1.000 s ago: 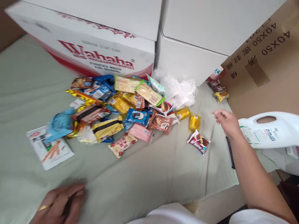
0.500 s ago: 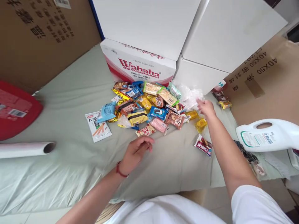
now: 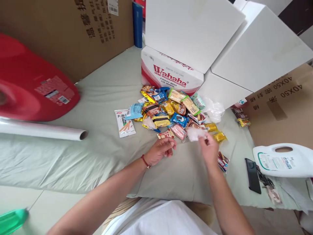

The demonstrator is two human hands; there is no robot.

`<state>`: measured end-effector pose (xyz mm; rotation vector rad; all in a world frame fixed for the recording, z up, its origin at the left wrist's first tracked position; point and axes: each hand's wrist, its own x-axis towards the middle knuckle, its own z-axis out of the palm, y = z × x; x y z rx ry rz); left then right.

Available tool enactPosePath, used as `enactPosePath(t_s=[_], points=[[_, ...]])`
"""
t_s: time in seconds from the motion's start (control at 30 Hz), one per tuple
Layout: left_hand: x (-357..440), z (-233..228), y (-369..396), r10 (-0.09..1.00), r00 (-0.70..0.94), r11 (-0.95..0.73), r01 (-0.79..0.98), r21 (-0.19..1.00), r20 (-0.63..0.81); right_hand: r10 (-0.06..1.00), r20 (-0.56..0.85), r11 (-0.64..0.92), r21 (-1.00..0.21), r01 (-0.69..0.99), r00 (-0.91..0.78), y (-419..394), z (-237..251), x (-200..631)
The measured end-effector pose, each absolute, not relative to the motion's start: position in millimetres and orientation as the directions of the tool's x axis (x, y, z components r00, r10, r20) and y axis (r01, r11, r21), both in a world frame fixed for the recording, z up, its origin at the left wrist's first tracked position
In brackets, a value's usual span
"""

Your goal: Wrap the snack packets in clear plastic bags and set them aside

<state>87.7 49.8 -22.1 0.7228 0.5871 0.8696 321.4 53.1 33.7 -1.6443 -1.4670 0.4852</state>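
A heap of several wrapped snacks (image 3: 171, 112) lies on a pale green sheet (image 3: 97, 153), in front of a white Wahaha carton (image 3: 171, 73). My right hand (image 3: 209, 148) pinches a thin clear plastic bag (image 3: 194, 133) just in front of the heap. My left hand (image 3: 161, 150), with a red cord on its wrist, hovers a little to the left of the bag, fingers loosely curled and holding nothing. More crumpled clear plastic bags (image 3: 215, 111) lie at the heap's right, against a second white box (image 3: 256, 55).
A red plastic object (image 3: 31, 81) and a white roll (image 3: 41, 130) lie at the left. Brown cardboard (image 3: 73, 32) stands behind. At the right lie a white jug (image 3: 283, 160), a black phone (image 3: 253, 169), keys (image 3: 265, 179), and a few snacks (image 3: 241, 117) by more cardboard (image 3: 281, 104).
My right hand reached to the clear bags beside the heap and came back holding one. My left hand moved up toward the heap. The view pulled back and shifted.
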Motion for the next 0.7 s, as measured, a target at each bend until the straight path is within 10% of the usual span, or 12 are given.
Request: enactPosePath(t_s=[0.1,0.23,0.4,0.7], points=[[91,-23,47,0.866,0.483,0.396,-0.504,0.768,-0.13,0.934,0.356,0.262,-0.641,0.722,-0.023,23,3,271],[88,-29,53,0.938,0.331,0.283,-0.573,0.769,-0.098,0.965,0.206,0.26,-0.843,0.471,-0.163,11,-13,251],[87,-32,58,0.953,0.278,0.261,-0.54,0.8,-0.123,0.996,-0.022,-0.027,-0.998,0.055,0.088,22,-9,265],[90,-25,56,0.97,0.189,0.236,-0.553,0.799,-0.156,0.983,-0.108,-0.099,-0.993,-0.067,0.146,36,-10,257]])
